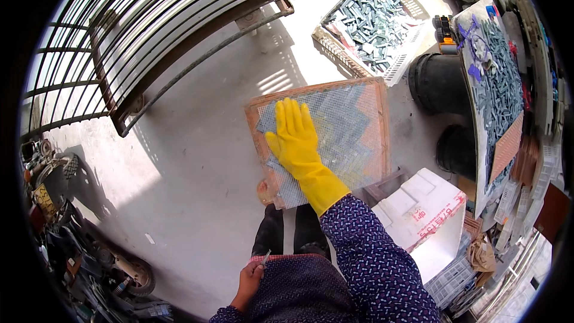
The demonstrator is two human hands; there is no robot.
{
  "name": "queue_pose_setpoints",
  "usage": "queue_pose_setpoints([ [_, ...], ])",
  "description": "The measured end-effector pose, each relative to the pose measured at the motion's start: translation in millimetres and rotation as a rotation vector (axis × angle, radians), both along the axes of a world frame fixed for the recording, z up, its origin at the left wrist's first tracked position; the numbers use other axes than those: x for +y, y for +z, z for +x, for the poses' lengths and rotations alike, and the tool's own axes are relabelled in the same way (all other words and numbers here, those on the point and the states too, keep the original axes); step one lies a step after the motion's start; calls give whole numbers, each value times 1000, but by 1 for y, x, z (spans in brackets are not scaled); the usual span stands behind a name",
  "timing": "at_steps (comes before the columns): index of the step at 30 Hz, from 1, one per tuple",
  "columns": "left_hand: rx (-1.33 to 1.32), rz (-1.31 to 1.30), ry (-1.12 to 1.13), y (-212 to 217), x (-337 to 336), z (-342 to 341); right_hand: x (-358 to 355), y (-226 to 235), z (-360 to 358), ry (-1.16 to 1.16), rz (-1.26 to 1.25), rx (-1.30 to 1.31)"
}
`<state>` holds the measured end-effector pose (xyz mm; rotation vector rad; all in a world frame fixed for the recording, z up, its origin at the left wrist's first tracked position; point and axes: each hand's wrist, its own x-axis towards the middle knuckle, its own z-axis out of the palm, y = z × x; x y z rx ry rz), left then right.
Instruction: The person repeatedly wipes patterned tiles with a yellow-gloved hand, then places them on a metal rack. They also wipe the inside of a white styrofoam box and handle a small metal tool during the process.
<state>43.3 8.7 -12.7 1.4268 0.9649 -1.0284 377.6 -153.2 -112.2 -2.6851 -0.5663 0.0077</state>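
My right hand (294, 134), in a yellow rubber glove, lies flat with fingers spread on a white mesh sheet (347, 137). The mesh covers a square orange-rimmed tray (381, 125) holding a zigzag pattern of small grey and pale tiles. My left hand (248, 278) is bare, low by my lap, and closed around a thin small tool (265, 256) whose kind I cannot tell. My dark patterned sleeve runs up to the glove's cuff.
A white crate (399, 63) of grey tile pieces stands beyond the tray. A board (478, 143) heaped with more grey pieces is at the right, over black round containers (439, 84). A white foam box (427, 209) is near right. Metal railing (155, 42) is far left.
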Motion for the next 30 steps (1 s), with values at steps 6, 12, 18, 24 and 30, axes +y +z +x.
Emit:
queue_pose_setpoints([
  [6,-5,5,44,6,1,17,-9,-3,17,206,76,-19],
  [12,-53,26,102,1,13,15,-82,18,-34,-377,-296,-28],
  [18,-37,-32,65,1,5,20,-13,7,-56,246,17,-17],
  [24,-15,46,-14,-4,25,24,-82,12,57,-104,-71,-39],
  [30,-41,-5,-4,-16,17,21,-101,13,-61,-291,-225,122],
])
